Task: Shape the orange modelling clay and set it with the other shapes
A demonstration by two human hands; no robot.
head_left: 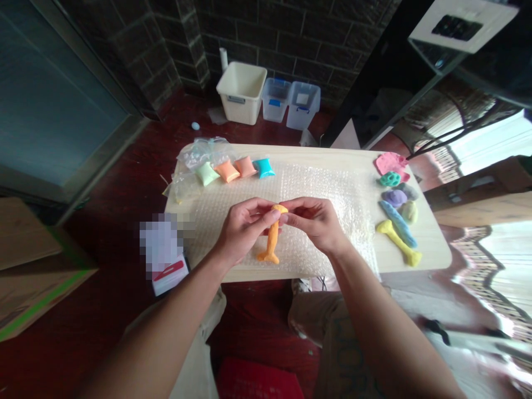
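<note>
Between my two hands is an orange piece of modelling clay (273, 238), a long stem with a forked, flared lower end and a rounded top. My left hand (245, 227) pinches it near the top from the left, thumb against the stem. From the right, my right hand (313, 221) pinches the same top end with thumb and fingers. The clay is held above a sheet of bubble wrap (324, 194) spread on the pale table (332, 154). Some fingertips are hidden behind the clay.
Small clay packets (226, 170) in several colours lie at the table's back left beside clear plastic bags (208, 152). Shaped clay pieces, including a yellow bone-like one (399, 243) and a blue roll (398, 223), lie at the right. Plastic bins (242, 102) stand on the floor behind.
</note>
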